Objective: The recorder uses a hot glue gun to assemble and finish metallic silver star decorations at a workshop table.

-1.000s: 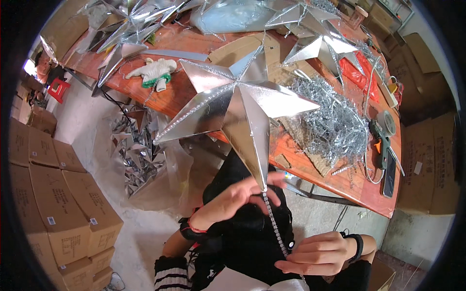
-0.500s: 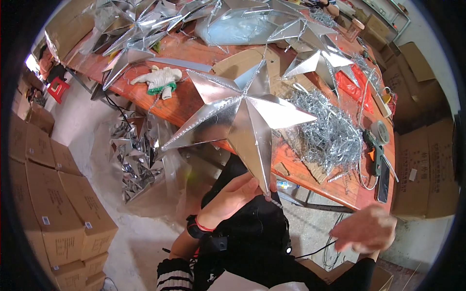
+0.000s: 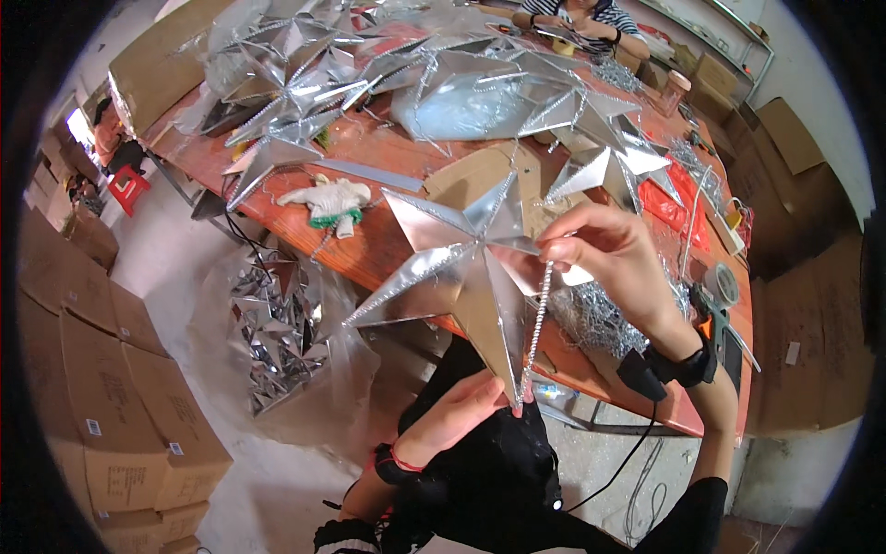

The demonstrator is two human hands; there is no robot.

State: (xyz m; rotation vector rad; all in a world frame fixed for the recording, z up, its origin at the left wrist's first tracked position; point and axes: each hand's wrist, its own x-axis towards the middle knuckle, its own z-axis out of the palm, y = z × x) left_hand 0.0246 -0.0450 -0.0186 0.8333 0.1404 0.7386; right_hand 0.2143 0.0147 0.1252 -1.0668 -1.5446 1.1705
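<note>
A large silver five-pointed star with folded, mirror-like faces stands tilted in front of the table edge. My left hand grips it by its lowest point, fingers closed round the tip. Beside the star's right arm, my right hand pinches a thin silver trim strand between thumb and fingers. That strand runs down, stretched along the star's lower right edge, to the tip by my left fingers. Similar trim lines some of the star's other edges. Behind my right wrist lies a tangled pile of silver trim.
A glue gun and tape roll lie at the table's right edge. A white glove rests left; finished-looking stars crowd the back. Another person works across the table. Cartons are stacked left; a star-filled bag is below.
My right hand has come up and left from below the table edge, drawing the trim strand upward from the star's lowest tip. My left hand keeps its grip. The view has tilted slightly upward.
</note>
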